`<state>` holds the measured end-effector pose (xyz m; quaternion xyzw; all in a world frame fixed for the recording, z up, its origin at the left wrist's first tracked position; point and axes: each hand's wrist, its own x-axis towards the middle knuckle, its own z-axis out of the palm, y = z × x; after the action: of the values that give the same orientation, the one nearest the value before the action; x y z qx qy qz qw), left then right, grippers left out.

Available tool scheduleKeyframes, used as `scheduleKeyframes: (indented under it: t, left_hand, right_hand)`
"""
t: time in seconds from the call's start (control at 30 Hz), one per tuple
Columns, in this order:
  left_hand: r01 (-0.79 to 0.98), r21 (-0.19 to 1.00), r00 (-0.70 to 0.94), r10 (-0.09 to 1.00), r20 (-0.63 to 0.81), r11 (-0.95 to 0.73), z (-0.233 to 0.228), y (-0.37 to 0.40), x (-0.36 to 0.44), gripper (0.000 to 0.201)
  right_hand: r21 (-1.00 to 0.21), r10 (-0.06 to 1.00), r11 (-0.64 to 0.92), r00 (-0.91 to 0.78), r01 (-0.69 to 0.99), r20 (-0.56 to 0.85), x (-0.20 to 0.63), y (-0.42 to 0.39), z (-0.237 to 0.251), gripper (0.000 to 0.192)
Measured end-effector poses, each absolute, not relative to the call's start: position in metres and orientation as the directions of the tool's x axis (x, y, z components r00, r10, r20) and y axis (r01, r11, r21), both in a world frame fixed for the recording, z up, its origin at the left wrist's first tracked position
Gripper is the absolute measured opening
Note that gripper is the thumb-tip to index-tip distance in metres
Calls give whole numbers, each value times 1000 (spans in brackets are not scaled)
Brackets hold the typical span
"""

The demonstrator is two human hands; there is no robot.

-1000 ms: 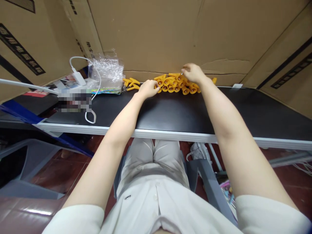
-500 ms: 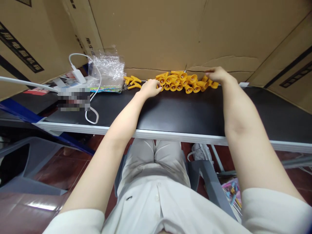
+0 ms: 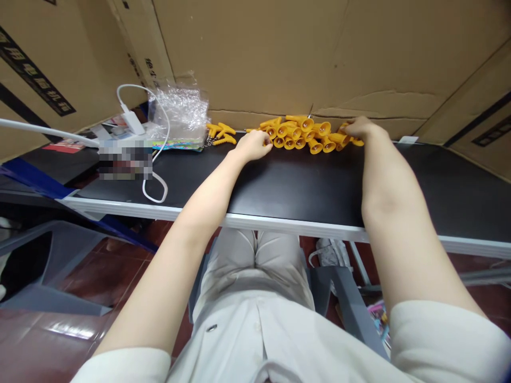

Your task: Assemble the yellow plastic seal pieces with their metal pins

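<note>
Several yellow trumpet-shaped pieces (image 3: 299, 134) lie stacked in a long pile against the cardboard, flared hollow ends facing me. My left hand (image 3: 255, 145) rests at the pile's left end, fingers curled in, with a bit of yellow at the fingertips. Over the pile's right end reaches my right hand (image 3: 360, 127), fingers bent down around the yellow pieces there; its thumb is hidden. Left of my left hand, a few yellow branched pieces (image 3: 222, 131) with small metal chains lie apart from the pile.
Clear plastic bags (image 3: 179, 114) sit on the left beside a white cable (image 3: 165, 133) with a white plug. A cardboard wall (image 3: 255, 53) stands behind the black tabletop (image 3: 295, 183). Below the table are a grey chair (image 3: 347, 298) and a light bag (image 3: 333, 254).
My right hand has come down onto the right end of the pile, its fingers now bent lower. My left hand stays at the left end. The whole view has shifted slightly.
</note>
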<state>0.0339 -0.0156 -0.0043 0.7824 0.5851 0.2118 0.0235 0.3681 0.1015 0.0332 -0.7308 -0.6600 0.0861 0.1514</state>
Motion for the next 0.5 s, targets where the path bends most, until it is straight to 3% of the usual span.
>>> scheduleKeyframes:
  t: [0.1, 0.17, 0.3, 0.5]
  left_hand:
    - [897, 296, 245, 926, 289, -329, -4, -16, 34, 31]
    - [893, 302, 251, 926, 283, -334, -3, -16, 34, 32]
    - [884, 325, 252, 927, 277, -337, -3, -16, 33, 31]
    - [880, 323, 254, 920, 299, -348, -6, -13, 33, 29]
  right_hand:
    - [-416, 981, -130, 177, 900, 77, 370, 106, 31, 72]
    - [-402, 982, -158, 187, 902, 33, 369, 107, 31, 61]
    - [-301, 982, -176, 190, 937, 18, 361, 101, 39, 51]
    - [-72, 990, -130, 133, 989, 37, 342, 86, 52, 56]
